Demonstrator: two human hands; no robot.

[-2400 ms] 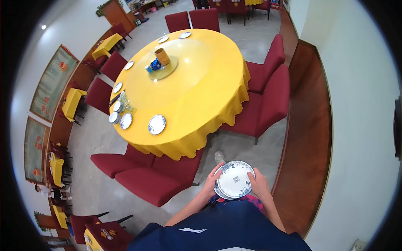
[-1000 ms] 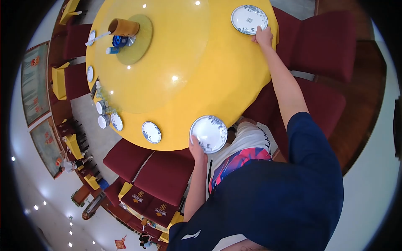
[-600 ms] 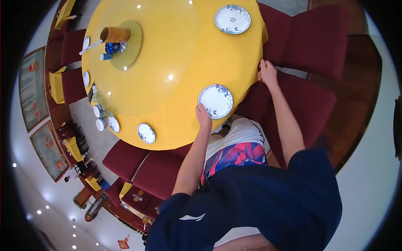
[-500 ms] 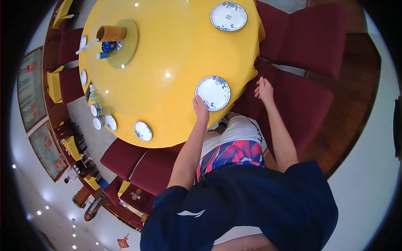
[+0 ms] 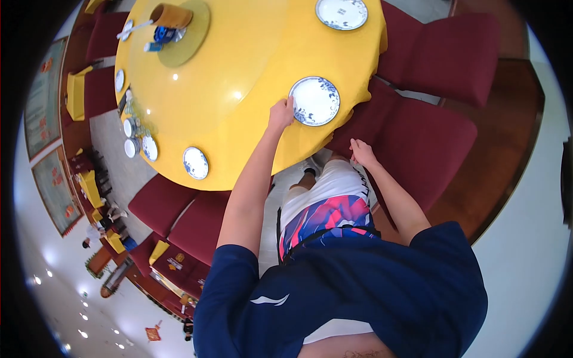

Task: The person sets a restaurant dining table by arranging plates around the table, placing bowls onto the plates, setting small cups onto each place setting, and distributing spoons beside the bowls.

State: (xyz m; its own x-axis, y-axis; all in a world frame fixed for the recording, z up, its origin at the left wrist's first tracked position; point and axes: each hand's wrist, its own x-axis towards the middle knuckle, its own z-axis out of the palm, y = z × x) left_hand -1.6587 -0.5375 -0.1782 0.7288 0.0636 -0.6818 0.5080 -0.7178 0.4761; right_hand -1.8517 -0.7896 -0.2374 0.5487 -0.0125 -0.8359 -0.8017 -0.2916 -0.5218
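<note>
A round white plate (image 5: 316, 102) with blue floral patterning lies near the edge of the yellow-covered table (image 5: 250, 149). My left hand (image 5: 281, 114) is closed at the plate's left rim, with the fingertips against its edge. How far the fingers reach under the rim is hidden. Lower right, my right hand (image 5: 362, 153) hovers between my white shorts and a maroon chair, fingers curled in with nothing visible in them. Another patterned plate (image 5: 341, 12) sits farther along the table edge, and a smaller-looking one (image 5: 196, 163) lies to the left.
A brown pot (image 5: 172, 16) and a blue packet stand on a round disc (image 5: 194, 42) upon the glass turntable. Stacked bowls (image 5: 130, 127) and glasses cluster at the left edge. Maroon chairs (image 5: 424, 140) ring the table. A person (image 5: 95, 232) is far off, lower left.
The view has shifted, so the table sits higher in it. My left hand has moved from the plate's lower-left rim to its left side. My right hand has dropped and its fingers have curled in.
</note>
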